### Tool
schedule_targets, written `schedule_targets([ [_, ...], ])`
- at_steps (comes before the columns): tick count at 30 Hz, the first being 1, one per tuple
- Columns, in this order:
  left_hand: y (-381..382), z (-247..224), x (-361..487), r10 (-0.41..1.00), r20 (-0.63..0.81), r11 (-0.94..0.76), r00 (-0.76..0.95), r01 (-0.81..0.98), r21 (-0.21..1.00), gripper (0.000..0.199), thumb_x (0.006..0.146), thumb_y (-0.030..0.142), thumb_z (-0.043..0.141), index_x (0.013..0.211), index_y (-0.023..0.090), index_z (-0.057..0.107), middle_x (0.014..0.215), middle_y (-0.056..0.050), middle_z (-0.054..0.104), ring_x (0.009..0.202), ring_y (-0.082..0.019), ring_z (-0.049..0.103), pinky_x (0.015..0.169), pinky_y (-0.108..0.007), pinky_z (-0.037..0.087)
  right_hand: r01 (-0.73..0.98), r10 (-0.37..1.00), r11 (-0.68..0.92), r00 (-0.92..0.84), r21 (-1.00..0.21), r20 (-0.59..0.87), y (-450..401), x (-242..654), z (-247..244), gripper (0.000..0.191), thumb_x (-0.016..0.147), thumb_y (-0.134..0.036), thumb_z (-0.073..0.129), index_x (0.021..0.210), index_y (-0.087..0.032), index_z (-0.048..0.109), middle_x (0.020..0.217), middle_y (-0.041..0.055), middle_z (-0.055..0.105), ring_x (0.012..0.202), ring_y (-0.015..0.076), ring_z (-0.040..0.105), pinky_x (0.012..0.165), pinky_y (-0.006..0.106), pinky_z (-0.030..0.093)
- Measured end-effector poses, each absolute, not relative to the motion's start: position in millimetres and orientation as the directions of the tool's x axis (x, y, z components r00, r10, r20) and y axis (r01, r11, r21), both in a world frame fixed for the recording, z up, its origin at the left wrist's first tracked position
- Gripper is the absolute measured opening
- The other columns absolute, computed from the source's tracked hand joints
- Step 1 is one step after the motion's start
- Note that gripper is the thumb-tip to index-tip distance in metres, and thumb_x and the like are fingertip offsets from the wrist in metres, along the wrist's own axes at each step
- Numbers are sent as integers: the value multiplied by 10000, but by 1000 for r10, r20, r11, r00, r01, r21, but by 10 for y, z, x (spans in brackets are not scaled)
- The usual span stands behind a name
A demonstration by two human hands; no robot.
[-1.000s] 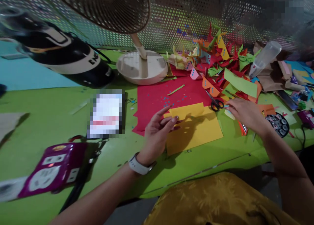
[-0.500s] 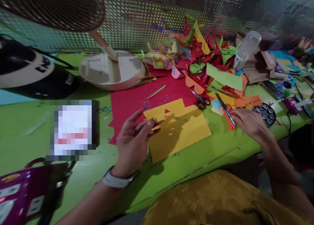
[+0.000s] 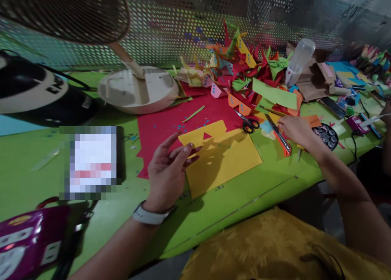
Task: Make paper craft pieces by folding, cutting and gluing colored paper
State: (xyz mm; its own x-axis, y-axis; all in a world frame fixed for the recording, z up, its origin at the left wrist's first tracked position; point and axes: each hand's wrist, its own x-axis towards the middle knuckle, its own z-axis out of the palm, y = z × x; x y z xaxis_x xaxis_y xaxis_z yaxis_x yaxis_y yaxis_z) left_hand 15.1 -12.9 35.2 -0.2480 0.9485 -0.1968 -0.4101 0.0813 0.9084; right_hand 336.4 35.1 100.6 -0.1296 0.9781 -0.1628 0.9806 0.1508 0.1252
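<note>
My left hand (image 3: pixel 168 170) is raised over the table, thumb and fingers closed on the left end of a yellow paper piece (image 3: pixel 214 129) with a triangular notch. Under it lies a larger yellow sheet (image 3: pixel 232 166), partly in shadow, overlapping a red sheet (image 3: pixel 161 129). My right hand (image 3: pixel 297 131) reaches down among paper scraps, its fingers bent together; what they touch is hidden. Just left of it rests an orange-handled utility knife (image 3: pixel 279 136). Black-handled scissors (image 3: pixel 250 125) lie at the far edge of the yellow sheet.
A heap of folded coloured paper (image 3: pixel 244 64) lies at the back, beside a clear plastic bottle (image 3: pixel 301 60). A fan base (image 3: pixel 159 92) and a pixelated device (image 3: pixel 93 162) occupy the left. A purple power strip (image 3: pixel 30 231) sits front left. A black round tray (image 3: pixel 326 135) is at right.
My right hand has moved away from the utility knife's handle, farther back over the paper scraps. My left hand keeps the yellow piece at about the same place.
</note>
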Motion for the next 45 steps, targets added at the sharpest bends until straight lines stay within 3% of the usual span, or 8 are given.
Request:
schedule_targets([
  [6, -147, 345, 155, 960, -175, 77, -219, -395, 916, 551, 641, 269, 888, 1148, 256, 673, 751, 64, 758, 731, -133, 747, 613, -194, 578, 973, 989, 76, -46, 218, -138, 882, 3226, 833, 394, 866, -21, 399, 1142, -92, 672, 1160, 209, 675, 978, 285, 649, 705, 322, 428],
  [16, -102, 270, 161, 958, -142, 33, -248, -398, 917, 519, 633, 294, 883, 1113, 269, 688, 779, 27, 754, 734, -159, 749, 613, -219, 578, 986, 995, 92, -87, 140, -43, 933, 3332, 888, 275, 831, -140, 530, 1054, -142, 691, 1136, 173, 664, 956, 288, 630, 744, 357, 465],
  [20, -95, 230, 154, 964, -121, 17, -236, -399, 917, 513, 663, 287, 863, 1138, 271, 668, 779, 24, 752, 761, -170, 753, 623, -232, 581, 912, 977, 135, -57, -388, 206, 717, 3401, 1004, 244, 771, -221, 648, 1007, -197, 703, 944, 88, 682, 814, 232, 643, 715, 373, 521],
  [23, -95, 212, 153, 965, -110, 7, -238, -394, 919, 524, 668, 297, 861, 1149, 265, 656, 783, 26, 751, 758, -170, 753, 620, -236, 581, 543, 994, 87, 11, -835, 111, 500, 3348, 1048, 263, 739, -340, 722, 983, -245, 701, 818, 20, 663, 647, 163, 623, 549, 312, 535],
  [26, -101, 220, 160, 964, -116, 13, -239, -393, 919, 531, 661, 307, 866, 1147, 259, 656, 789, 23, 752, 749, -167, 752, 617, -231, 577, 228, 1000, 3, -11, -974, 0, 316, 3206, 1041, 282, 657, -376, 799, 870, -242, 671, 810, -14, 678, 635, 120, 644, 468, 217, 515],
  [37, -125, 281, 176, 954, -159, 49, -255, -390, 920, 516, 669, 298, 849, 1149, 267, 663, 805, 15, 754, 776, -170, 749, 630, -232, 570, 311, 996, 80, -58, -947, 65, 124, 2711, 643, 333, 742, -516, 749, 854, -227, 626, 775, 13, 692, 598, 144, 663, 480, 257, 546],
  [41, -132, 254, 190, 955, -173, 55, -239, -432, 900, 526, 653, 297, 862, 1140, 266, 664, 787, 31, 747, 760, -163, 751, 614, -222, 567, 572, 958, 287, -157, -769, 241, 51, 2682, 622, 214, 826, -422, 661, 816, -209, 639, 820, 39, 704, 642, 146, 666, 585, 282, 572],
  [45, -142, 235, 193, 953, -206, 86, -221, -457, 885, 539, 648, 300, 866, 1144, 261, 659, 794, 31, 748, 772, -166, 753, 622, -223, 566, 666, 938, 346, -268, -661, 222, 2, 2715, 684, 120, 851, -296, 589, 801, -217, 664, 791, 28, 739, 681, 158, 707, 629, 280, 584],
])
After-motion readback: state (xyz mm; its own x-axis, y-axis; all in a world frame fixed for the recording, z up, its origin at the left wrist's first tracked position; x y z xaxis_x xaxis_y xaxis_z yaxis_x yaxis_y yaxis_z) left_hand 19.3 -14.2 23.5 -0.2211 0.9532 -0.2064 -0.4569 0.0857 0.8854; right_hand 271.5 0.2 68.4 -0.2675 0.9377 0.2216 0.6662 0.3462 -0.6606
